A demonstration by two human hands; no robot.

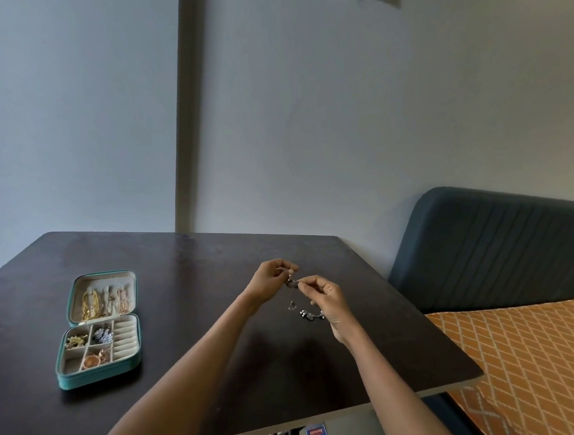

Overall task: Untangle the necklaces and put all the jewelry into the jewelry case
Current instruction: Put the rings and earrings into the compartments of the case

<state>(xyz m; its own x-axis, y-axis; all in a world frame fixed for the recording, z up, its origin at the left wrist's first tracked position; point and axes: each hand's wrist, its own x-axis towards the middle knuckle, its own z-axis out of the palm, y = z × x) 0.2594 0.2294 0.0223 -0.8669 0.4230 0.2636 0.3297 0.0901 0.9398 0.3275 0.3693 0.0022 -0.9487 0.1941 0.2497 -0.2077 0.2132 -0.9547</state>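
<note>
Jewelry case lies open at table left, several compartments filled. Left hand and right hand pinch silver necklace, unstowed; tangle state unclear.

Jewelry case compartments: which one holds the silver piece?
In the jewelry case, the upper middle compartment holds the silver cluster; the others show a gold piece, a copper piece, or nothing.
</note>
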